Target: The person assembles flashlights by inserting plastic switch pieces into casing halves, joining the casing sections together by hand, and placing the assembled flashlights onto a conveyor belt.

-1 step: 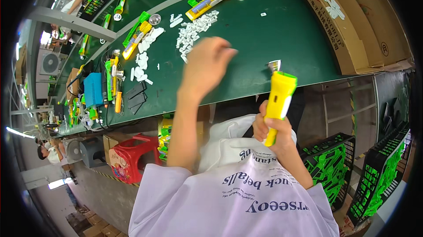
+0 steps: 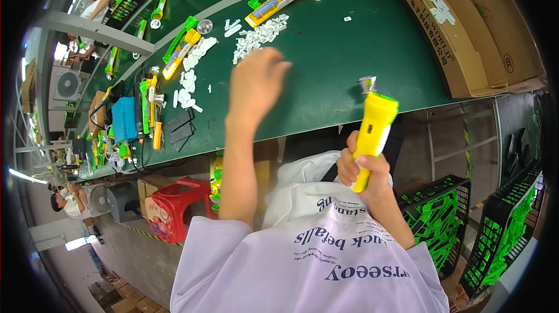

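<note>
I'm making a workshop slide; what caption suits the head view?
Right hand grips a yellow flashlight body; left hand is near small white parts over a green workbench.

a loose, pale lilac t-shirt point(image 2: 291, 272) is worn, with short, wide sleeves point(image 2: 207, 249) that leave the forearms point(image 2: 240, 173) bare. dark blue lettering point(image 2: 349, 237) runs across the front in large and small lines, upside down from this view. toward the lap, white cloth point(image 2: 297, 170) bunches in soft folds.
</note>
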Action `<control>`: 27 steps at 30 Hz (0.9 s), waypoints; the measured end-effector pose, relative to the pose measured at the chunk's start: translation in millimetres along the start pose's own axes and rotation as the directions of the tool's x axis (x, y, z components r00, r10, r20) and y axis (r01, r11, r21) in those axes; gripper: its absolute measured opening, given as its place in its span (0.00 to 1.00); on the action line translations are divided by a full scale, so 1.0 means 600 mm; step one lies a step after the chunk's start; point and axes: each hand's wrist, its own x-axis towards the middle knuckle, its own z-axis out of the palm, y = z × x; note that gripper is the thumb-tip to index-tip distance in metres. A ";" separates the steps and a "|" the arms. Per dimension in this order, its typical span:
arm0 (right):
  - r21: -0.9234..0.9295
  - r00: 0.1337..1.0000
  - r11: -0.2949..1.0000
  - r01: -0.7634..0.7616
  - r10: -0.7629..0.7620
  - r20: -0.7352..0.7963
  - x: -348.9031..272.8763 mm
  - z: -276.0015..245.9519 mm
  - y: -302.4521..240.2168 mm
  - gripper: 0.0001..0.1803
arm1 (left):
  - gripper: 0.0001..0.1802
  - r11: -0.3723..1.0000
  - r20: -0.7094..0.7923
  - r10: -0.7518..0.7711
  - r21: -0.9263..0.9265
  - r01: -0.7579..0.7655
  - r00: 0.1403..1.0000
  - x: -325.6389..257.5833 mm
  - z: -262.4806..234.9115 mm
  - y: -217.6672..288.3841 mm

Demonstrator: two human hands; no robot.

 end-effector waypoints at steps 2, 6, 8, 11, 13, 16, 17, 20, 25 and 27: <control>0.045 0.996 0.999 0.018 -0.021 0.082 0.003 -0.001 -0.009 0.18 | 0.10 0.997 0.041 -0.071 0.035 0.070 0.997 0.000 -0.024 -0.066; 0.028 0.993 0.999 0.028 -0.031 0.110 0.001 -0.004 -0.011 0.19 | 0.11 0.996 0.155 -0.048 0.082 0.036 0.987 0.009 -0.023 -0.115; 0.031 0.993 0.999 0.023 -0.026 0.111 0.001 -0.008 -0.012 0.20 | 0.11 0.995 0.154 -0.057 0.093 0.043 0.986 0.019 -0.013 -0.129; 0.035 0.992 0.999 0.024 -0.029 0.125 -0.004 -0.010 -0.015 0.20 | 0.09 0.994 0.140 -0.076 0.086 0.064 0.987 0.026 -0.005 -0.150; 0.036 0.993 0.998 0.046 -0.050 0.110 -0.005 -0.009 -0.018 0.20 | 0.06 0.979 0.102 0.003 0.203 -0.024 0.995 0.031 0.001 -0.163; 0.133 0.986 0.991 0.008 -0.030 0.164 -0.003 -0.014 -0.016 0.21 | 0.06 0.936 0.048 0.023 0.350 -0.038 0.999 0.029 -0.006 -0.153; 0.162 0.982 0.987 -0.001 -0.030 0.188 -0.001 -0.014 -0.016 0.21 | 0.07 0.941 -0.065 0.090 0.333 -0.063 0.994 0.027 -0.008 -0.142; 0.202 0.976 0.979 -0.010 -0.034 0.214 0.003 -0.017 -0.017 0.21 | 0.07 0.971 -0.125 0.075 0.236 -0.044 0.989 0.015 -0.012 -0.074; 0.220 0.964 0.976 0.005 -0.063 0.258 0.001 -0.022 -0.014 0.17 | 0.04 0.539 0.335 -0.043 -0.786 0.304 0.941 -0.056 0.014 0.131; 0.203 0.958 0.979 -0.009 -0.050 0.283 -0.002 -0.012 -0.016 0.18 | 0.04 0.368 0.333 0.115 -0.889 0.271 0.936 -0.080 0.026 0.168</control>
